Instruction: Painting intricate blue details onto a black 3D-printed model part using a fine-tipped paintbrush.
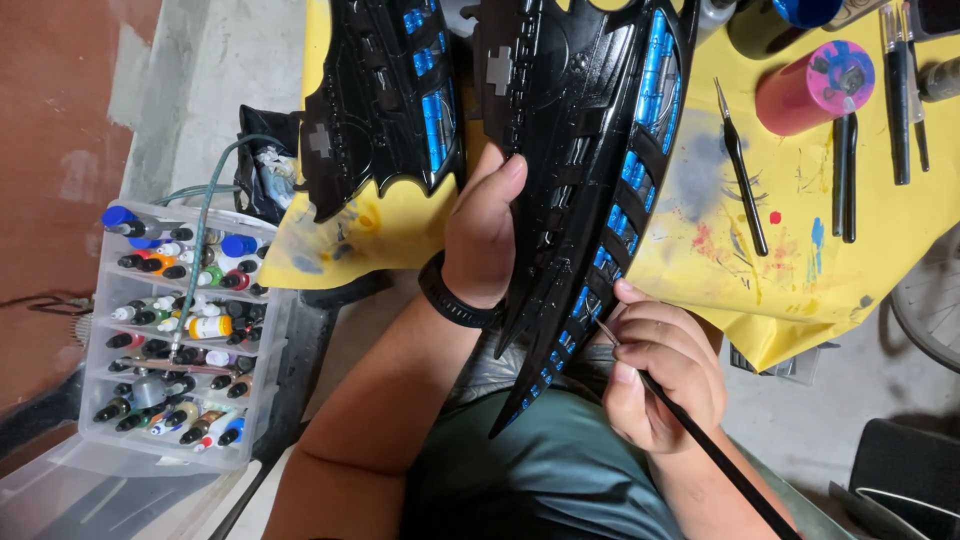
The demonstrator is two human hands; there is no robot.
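My left hand [484, 235] grips a long black wing-shaped model part [590, 130] with blue painted panels, thumb on its upper face. It slants from the yellow table down to my lap. My right hand [662, 375] pinches a thin black paintbrush [700, 435], whose tip touches the blue panels along the part's lower edge. A second, similar black and blue part [385, 95] lies on the yellow table cover [800, 270] to the left. A black band sits on my left wrist.
A clear plastic organizer [175, 330] with several small paint bottles stands at lower left, with a green hose [205, 215] across it. On the table at right lie several brushes [745, 175] and a red and pink cylinder [815, 85]. A wheel [930, 300] shows at the right edge.
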